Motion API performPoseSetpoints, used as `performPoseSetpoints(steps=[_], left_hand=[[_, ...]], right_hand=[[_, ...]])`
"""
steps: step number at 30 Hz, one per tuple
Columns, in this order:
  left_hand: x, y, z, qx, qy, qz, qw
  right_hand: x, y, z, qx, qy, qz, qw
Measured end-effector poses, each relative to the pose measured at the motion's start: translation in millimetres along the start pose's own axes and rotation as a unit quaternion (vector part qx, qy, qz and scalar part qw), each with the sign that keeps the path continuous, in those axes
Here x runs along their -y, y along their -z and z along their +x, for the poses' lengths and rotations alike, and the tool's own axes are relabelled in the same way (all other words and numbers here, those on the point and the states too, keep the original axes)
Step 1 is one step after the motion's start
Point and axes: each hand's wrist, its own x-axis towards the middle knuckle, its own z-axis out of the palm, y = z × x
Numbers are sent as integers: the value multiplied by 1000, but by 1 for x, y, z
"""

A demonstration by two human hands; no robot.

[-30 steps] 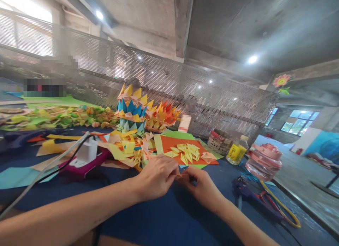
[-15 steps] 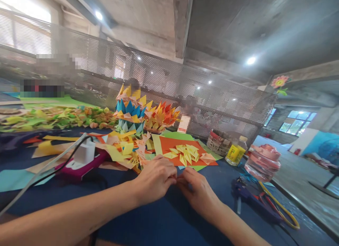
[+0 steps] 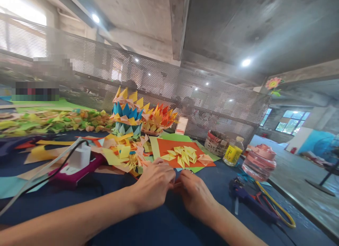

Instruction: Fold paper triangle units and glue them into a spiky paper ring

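Note:
My left hand (image 3: 156, 182) and my right hand (image 3: 194, 191) are close together above the dark blue table, fingers closed in a pinch. Between their fingertips a sliver of a peach-coloured piece of paper (image 3: 178, 185) shows; most of it is hidden. Just beyond the hands, folded yellow paper pieces (image 3: 185, 154) lie in a pile on an orange sheet (image 3: 165, 147), with one folded peach piece (image 3: 205, 159) at the right. Left of that sheet are loose paper strips and scraps (image 3: 127, 150).
Behind stand layered folded-paper models (image 3: 127, 113). A magenta power strip (image 3: 76, 170) with a white plug and cables lies left. To the right are a woven basket (image 3: 214, 143), a yellow-labelled bottle (image 3: 233, 152), a pink bottle (image 3: 261, 163), a purple glue gun (image 3: 251, 200) and yellow-handled scissors (image 3: 278, 205).
The view has shifted slightly, so the table things appear a little further left and lower. Both hands remain together with fingers pinched, the right one turned slightly.

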Motion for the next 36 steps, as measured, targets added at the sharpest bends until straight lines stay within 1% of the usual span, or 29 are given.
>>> performPoseSetpoints(steps=[6, 10, 14, 19, 27, 30, 33, 36], left_hand=[[1, 0, 0, 2, 32, -2, 1000], [5, 1, 1, 12, 37, 2, 999], [6, 2, 0, 10, 41, -10, 999], [7, 1, -1, 16, 30, -16, 999], [7, -1, -2, 2, 12, -4, 1000], [6, 0, -2, 3, 13, -5, 1000], [8, -1, -2, 10, 35, -8, 999], [11, -1, -2, 21, 45, -13, 999]], right_hand=[[0, 2, 0, -8, -10, -10, 1000], [1, 3, 2, -14, -21, -35, 999], [0, 3, 2, -10, -13, -41, 999], [-2, 1, 1, -5, -4, -40, 999], [5, 3, 2, 15, 21, -37, 999], [7, 4, 3, 18, 14, -38, 999], [6, 8, 4, 23, 2, -41, 999], [-9, 23, 7, 11, -15, -28, 999]])
